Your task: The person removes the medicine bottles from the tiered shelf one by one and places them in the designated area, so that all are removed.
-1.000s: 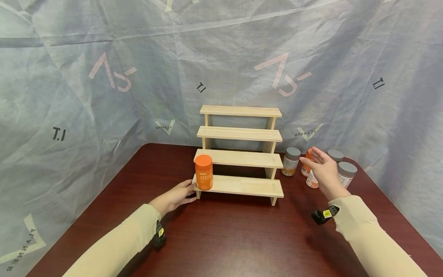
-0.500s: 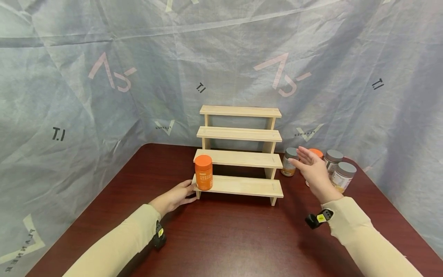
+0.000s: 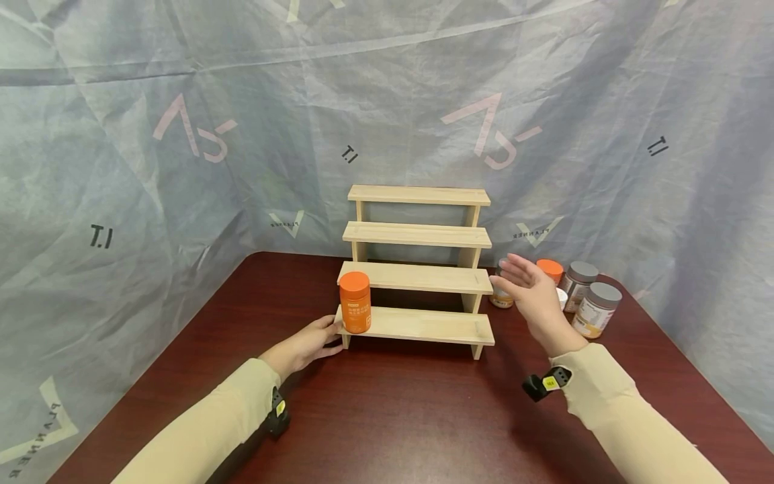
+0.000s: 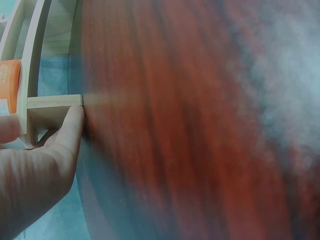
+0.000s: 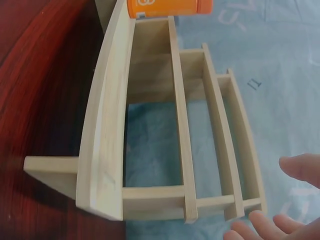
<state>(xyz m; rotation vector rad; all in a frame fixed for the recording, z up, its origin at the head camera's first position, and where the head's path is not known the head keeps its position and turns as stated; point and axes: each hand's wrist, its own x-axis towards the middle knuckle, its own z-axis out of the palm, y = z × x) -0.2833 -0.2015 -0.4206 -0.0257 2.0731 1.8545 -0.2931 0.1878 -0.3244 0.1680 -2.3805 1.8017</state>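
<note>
A pale wooden step shelf (image 3: 429, 325) with several tiers stands on the table. On the left end of its lowest tier an orange jar (image 3: 355, 306) with an orange lid stands upright. My left hand (image 3: 307, 344) grips that tier's left end; in the left wrist view one finger (image 4: 74, 120) lies along the support's edge. My right hand (image 3: 533, 301) is raised just right of the shelf, fingers spread and holding nothing. It partly hides a grey-lidded jar (image 3: 501, 298) beside the shelf. In the right wrist view its thumb and fingertips are apart from the tiers.
Further right on the dark red table (image 3: 399, 410) stand several more jars, among them an orange-lidded one (image 3: 549, 269) and two grey-lidded ones, the nearer (image 3: 595, 312) toward the front. A grey printed cloth (image 3: 387, 101) hangs behind the table and along its sides.
My right hand has moved left, away from the right-hand jars and closer to the shelf, uncovering some of them. The left hand, shelf and orange jar have stayed in place.
</note>
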